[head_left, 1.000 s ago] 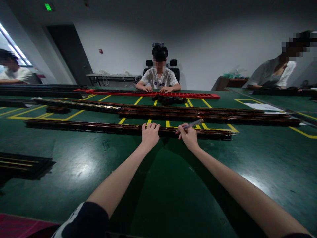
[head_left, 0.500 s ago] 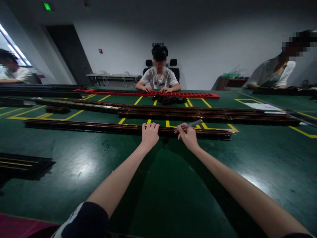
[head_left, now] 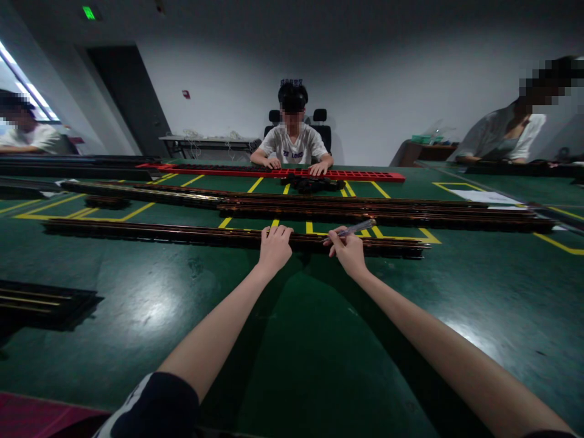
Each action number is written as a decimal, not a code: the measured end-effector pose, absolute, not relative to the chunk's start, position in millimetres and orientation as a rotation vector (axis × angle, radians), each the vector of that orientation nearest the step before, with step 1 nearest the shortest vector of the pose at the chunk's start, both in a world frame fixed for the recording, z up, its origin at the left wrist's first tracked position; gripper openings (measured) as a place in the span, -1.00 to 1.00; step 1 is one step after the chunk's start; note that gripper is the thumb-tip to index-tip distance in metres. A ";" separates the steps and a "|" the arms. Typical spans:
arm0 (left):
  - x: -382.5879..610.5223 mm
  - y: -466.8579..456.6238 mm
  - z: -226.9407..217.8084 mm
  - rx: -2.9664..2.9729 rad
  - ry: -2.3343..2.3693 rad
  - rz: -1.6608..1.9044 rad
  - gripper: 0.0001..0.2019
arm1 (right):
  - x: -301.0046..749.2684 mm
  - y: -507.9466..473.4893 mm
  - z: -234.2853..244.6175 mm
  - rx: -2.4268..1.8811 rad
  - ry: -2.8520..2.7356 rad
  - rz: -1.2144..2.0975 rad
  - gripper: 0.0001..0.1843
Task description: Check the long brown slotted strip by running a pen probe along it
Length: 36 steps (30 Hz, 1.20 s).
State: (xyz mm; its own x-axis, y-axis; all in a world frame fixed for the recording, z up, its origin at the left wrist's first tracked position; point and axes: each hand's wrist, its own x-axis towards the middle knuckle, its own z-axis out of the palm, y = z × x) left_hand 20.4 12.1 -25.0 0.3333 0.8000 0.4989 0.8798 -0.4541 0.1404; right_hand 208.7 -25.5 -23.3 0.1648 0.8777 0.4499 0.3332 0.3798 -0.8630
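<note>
- Green matte counter [head_left: 292, 340], yellow line markings.
- Left hand [head_left: 275, 248]: fingers spread and laid flat on the long dark brown metal rail [head_left: 159, 233]; grips nothing.
- Right hand [head_left: 349, 250]: near the left, fingers closed around a slim translucent pen-shaped tool [head_left: 358, 228], free end pointing up and right; hand at the same rail.
- Rail: lies crosswise on the counter, nearest of several.
- Change over the last second: neither hand has shifted, rail unmoved; judged a steady hold at one spot.
- Beyond: parallel dark rails [head_left: 365, 210], long red slotted tray [head_left: 365, 176], heap of small dark parts [head_left: 312, 182].
- Seated person opposite [head_left: 294, 143]: one hand moved slightly along the red tray.
</note>
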 end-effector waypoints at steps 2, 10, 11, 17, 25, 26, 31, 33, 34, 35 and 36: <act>20.5 11.2 -24.1 -2.438 -1.538 -0.773 -0.60 | 208.8 -25.1 -23.0 -1.187 -1.436 0.562 -0.52; 19.5 9.9 -24.3 -2.475 -1.466 -0.784 -0.64 | 208.4 -25.6 -22.1 -1.190 -1.453 0.547 -0.54; 19.5 10.3 -24.7 -2.485 -1.457 -0.783 -0.63 | 208.3 -25.5 -22.0 -1.193 -1.451 0.543 -0.53; 20.2 12.3 -25.5 -2.537 -1.425 -0.737 -0.58 | 208.1 -25.1 -21.9 -1.191 -1.454 0.523 -0.52; 19.9 13.1 -25.6 -2.538 -1.429 -0.697 -0.57 | 208.0 -25.1 -22.3 -1.181 -1.449 0.528 -0.53; 19.9 12.9 -25.5 -2.534 -1.429 -0.693 -0.57 | 208.0 -24.9 -22.5 -1.176 -1.447 0.535 -0.53; 20.0 12.5 -25.6 -2.518 -1.419 -0.694 -0.59 | 208.3 -23.6 -24.6 -1.142 -1.420 0.557 -0.53; 20.1 12.7 -25.6 -2.518 -1.417 -0.696 -0.59 | 208.4 -23.4 -25.2 -1.131 -1.412 0.564 -0.53; 20.2 12.7 -25.6 -2.516 -1.417 -0.696 -0.60 | 208.4 -23.3 -25.4 -1.128 -1.408 0.565 -0.53; 20.2 12.8 -25.7 -2.512 -1.416 -0.697 -0.60 | 208.4 -23.3 -25.4 -1.126 -1.406 0.565 -0.53; 20.2 12.7 -25.7 -2.508 -1.417 -0.698 -0.61 | 208.4 -23.3 -25.4 -1.124 -1.406 0.565 -0.53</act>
State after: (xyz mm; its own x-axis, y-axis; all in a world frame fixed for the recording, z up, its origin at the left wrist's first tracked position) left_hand 20.2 12.7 -25.7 0.4365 0.7608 0.4802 0.8443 -0.5308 0.0734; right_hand 208.4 -23.3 -25.4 0.1546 0.8667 0.4743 0.2973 0.4170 -0.8589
